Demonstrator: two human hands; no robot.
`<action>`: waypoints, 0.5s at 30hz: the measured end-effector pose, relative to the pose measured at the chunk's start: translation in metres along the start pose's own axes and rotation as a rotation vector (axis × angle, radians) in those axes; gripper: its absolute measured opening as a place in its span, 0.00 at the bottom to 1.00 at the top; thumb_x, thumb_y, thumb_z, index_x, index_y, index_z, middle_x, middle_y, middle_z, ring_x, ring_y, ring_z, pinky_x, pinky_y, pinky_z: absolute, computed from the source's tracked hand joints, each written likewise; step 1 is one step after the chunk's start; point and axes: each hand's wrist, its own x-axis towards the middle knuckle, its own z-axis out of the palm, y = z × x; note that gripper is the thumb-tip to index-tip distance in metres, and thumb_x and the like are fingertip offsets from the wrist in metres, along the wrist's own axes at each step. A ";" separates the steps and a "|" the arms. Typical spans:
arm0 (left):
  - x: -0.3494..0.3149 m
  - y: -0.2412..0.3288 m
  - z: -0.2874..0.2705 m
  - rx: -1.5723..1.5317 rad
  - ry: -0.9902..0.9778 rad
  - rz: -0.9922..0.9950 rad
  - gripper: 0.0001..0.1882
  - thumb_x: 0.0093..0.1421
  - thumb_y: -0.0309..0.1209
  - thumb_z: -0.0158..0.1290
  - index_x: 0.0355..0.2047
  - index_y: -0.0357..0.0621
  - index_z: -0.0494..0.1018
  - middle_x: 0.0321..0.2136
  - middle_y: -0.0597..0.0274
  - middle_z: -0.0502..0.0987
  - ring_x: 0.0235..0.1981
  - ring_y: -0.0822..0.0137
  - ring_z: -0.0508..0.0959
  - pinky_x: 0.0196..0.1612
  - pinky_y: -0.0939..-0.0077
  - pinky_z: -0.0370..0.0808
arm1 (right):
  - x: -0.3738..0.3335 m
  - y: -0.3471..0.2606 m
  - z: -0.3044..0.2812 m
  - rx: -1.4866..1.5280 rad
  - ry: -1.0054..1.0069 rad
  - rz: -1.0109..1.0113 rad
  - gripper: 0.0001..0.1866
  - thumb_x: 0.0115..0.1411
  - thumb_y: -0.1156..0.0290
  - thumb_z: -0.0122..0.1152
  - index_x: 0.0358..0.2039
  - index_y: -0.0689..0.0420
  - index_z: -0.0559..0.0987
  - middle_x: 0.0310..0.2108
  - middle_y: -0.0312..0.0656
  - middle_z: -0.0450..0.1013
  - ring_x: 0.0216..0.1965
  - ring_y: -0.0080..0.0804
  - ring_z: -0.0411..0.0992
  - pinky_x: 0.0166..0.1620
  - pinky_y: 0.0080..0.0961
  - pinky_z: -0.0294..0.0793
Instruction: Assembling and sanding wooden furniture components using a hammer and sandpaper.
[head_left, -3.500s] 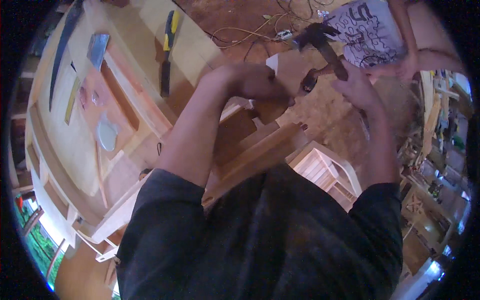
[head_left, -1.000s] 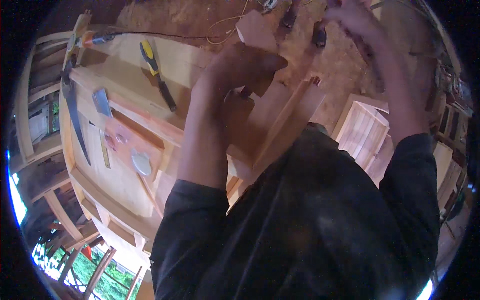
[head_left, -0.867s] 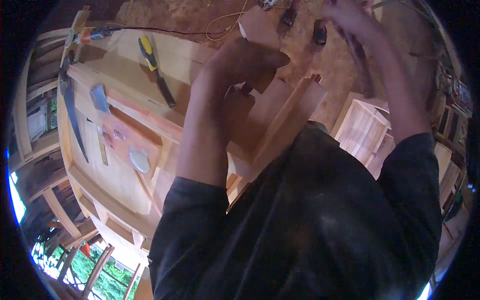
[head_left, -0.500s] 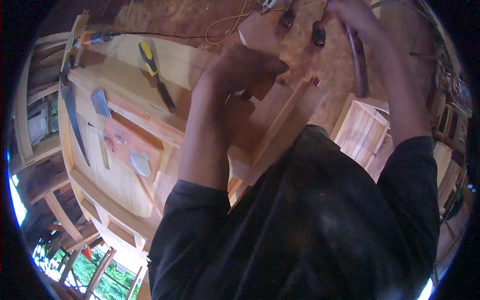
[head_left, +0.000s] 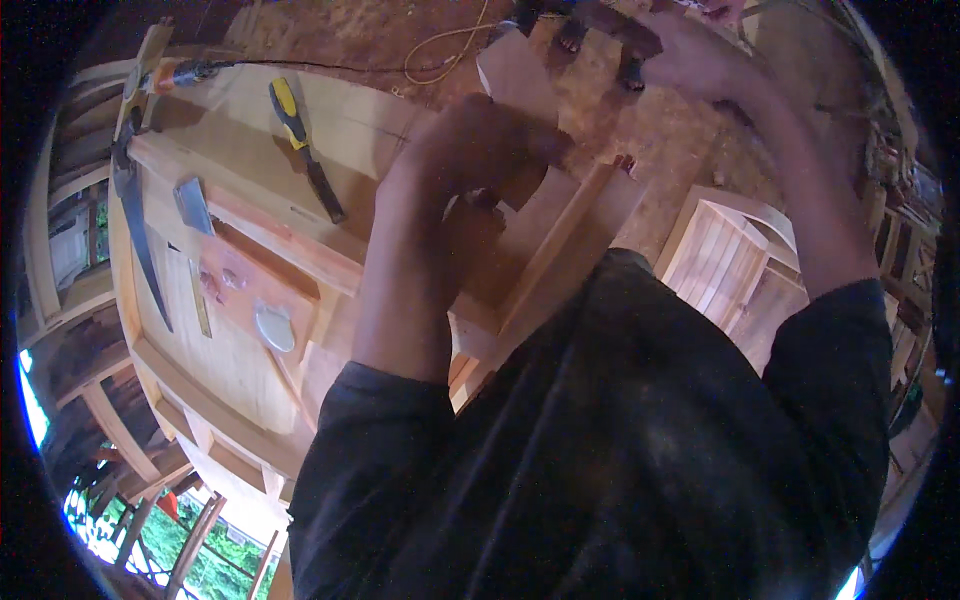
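Note:
My left hand [head_left: 480,150] is closed around a flat wooden board [head_left: 518,72], which shows above and below the fingers. Beneath it lies a wooden frame piece with a raised strip [head_left: 565,235], close to my body. Off to the upper right, my right hand [head_left: 690,60] is closed on a dark, stick-like tool [head_left: 618,25] that points left; its far end is too dark to make out. On the workbench [head_left: 350,120] left of my left hand rests a chisel [head_left: 305,145] with a yellow and black handle.
A handsaw [head_left: 140,220], a metal blade [head_left: 193,206], a ruler [head_left: 202,300] and a pale oval piece [head_left: 274,328] lie on the left. A power tool [head_left: 185,76] with a cord is at the far left corner. A slatted wooden panel [head_left: 715,250] stands at right.
My right hand has turned: the dark tool hung downward before and now points left. My left hand stays on the board. The view has shifted slightly.

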 end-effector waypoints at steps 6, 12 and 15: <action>-0.004 -0.008 0.008 0.055 0.283 0.152 0.14 0.57 0.34 0.49 0.42 0.60 0.78 0.35 0.59 0.82 0.36 0.55 0.82 0.36 0.59 0.76 | 0.003 -0.011 0.007 0.407 0.365 0.313 0.23 0.53 0.64 0.60 0.46 0.65 0.73 0.45 0.54 0.70 0.46 0.41 0.70 0.47 0.38 0.70; 0.000 0.002 0.008 -0.936 -0.035 -0.467 0.13 0.55 0.45 0.55 0.35 0.54 0.81 0.35 0.65 0.81 0.33 0.61 0.80 0.39 0.70 0.77 | 0.010 -0.003 0.020 0.049 0.276 -0.126 0.24 0.49 0.68 0.61 0.48 0.59 0.73 0.29 0.40 0.71 0.28 0.31 0.71 0.33 0.28 0.71; -0.009 0.006 -0.007 -0.811 0.063 -0.466 0.17 0.55 0.48 0.58 0.26 0.48 0.80 0.17 0.67 0.77 0.19 0.72 0.74 0.24 0.72 0.72 | 0.017 0.003 0.016 0.287 0.454 0.038 0.20 0.49 0.68 0.62 0.43 0.60 0.74 0.25 0.38 0.69 0.23 0.26 0.67 0.28 0.28 0.69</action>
